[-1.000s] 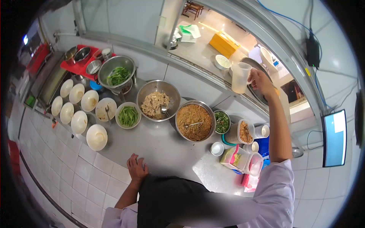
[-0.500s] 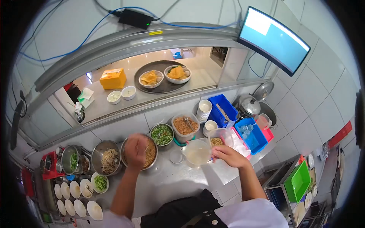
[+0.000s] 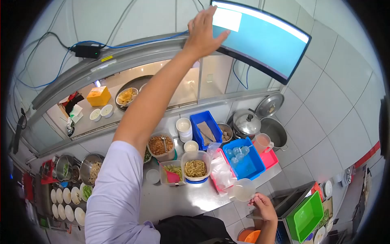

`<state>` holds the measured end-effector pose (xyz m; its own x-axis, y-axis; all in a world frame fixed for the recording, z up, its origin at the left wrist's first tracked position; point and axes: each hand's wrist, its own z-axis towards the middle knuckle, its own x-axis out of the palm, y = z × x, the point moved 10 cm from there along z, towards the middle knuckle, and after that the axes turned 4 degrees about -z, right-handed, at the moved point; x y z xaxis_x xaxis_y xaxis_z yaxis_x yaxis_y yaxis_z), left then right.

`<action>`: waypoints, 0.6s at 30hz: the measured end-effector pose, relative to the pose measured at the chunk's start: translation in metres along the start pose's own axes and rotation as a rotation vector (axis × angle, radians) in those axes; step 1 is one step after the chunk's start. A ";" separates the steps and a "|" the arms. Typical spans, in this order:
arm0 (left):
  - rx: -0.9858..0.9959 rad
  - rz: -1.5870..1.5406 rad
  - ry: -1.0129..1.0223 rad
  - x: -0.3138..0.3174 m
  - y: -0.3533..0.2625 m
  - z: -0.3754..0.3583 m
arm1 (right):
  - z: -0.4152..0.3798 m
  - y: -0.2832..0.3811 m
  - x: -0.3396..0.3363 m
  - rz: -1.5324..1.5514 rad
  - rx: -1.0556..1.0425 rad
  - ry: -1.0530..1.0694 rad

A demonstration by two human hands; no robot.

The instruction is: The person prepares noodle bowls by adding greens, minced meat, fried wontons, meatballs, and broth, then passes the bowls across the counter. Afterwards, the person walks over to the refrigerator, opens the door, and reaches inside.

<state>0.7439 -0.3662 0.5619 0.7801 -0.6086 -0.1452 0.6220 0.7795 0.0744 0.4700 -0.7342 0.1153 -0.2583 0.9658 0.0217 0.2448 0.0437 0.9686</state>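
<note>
My left hand [image 3: 204, 34] is raised high against the left part of a wall-mounted screen [image 3: 264, 38], fingers stretched up and thumb apart. Its fingertips overlap the white panel's corner, and it holds nothing. Low at the right, my right hand [image 3: 264, 206] pinches the edge of a round translucent plastic piece [image 3: 244, 190] just beyond the counter's front edge. Left of that piece stand a container of brownish cut food [image 3: 195, 168] and another container [image 3: 172, 175] with green pieces and a pink scoop. A tray with white plastic sheets [image 3: 223, 168] sits close behind it.
Blue bins [image 3: 254, 164] and a lidded pot [image 3: 246, 122] line the back right. A tub of orange-brown food [image 3: 160, 145] stands behind my left arm. Several white bowls [image 3: 69, 211] sit at the left. A green tray [image 3: 305, 217] is at the right.
My left hand has risen from over the metal bowl to the screen. My right hand has moved right and down with the translucent piece, uncovering the green pieces and pink scoop. The view has shifted right.
</note>
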 end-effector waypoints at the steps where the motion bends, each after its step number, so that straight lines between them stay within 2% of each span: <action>1: -0.003 0.028 -0.018 0.008 0.000 0.007 | -0.001 -0.002 -0.013 0.015 0.013 0.005; 2: -0.167 -0.024 0.184 0.041 0.026 0.017 | -0.003 -0.004 -0.030 0.016 0.005 -0.016; 3: -0.162 -0.032 0.206 0.054 0.029 0.017 | -0.006 -0.006 -0.046 0.021 -0.003 -0.041; 5: -0.134 0.158 0.132 0.066 0.026 0.013 | -0.005 -0.010 -0.069 0.020 0.018 -0.071; 7: -0.117 0.174 -0.048 0.040 -0.006 0.002 | 0.000 -0.014 -0.088 0.106 -0.052 -0.103; 9: 0.069 -0.031 -0.176 0.012 -0.050 -0.027 | 0.008 -0.027 -0.103 0.195 -0.072 -0.164; 11: 0.069 -0.131 -0.048 -0.005 -0.068 -0.069 | 0.022 -0.038 -0.118 0.302 -0.116 -0.247; 13: 0.044 -0.383 0.046 -0.021 -0.108 -0.124 | 0.038 -0.054 -0.128 0.353 -0.140 -0.313; 17: -0.245 -0.195 0.464 -0.057 -0.146 -0.262 | 0.079 -0.100 -0.146 0.394 -0.141 -0.386; 18: -0.338 -0.244 0.534 -0.071 -0.147 -0.307 | 0.088 -0.108 -0.153 0.414 -0.134 -0.443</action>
<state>0.5760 -0.3920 0.2582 0.4252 -0.6845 -0.5922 0.6530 0.6851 -0.3229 0.5647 -0.8638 -0.0145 0.2521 0.9113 0.3256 0.1150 -0.3622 0.9250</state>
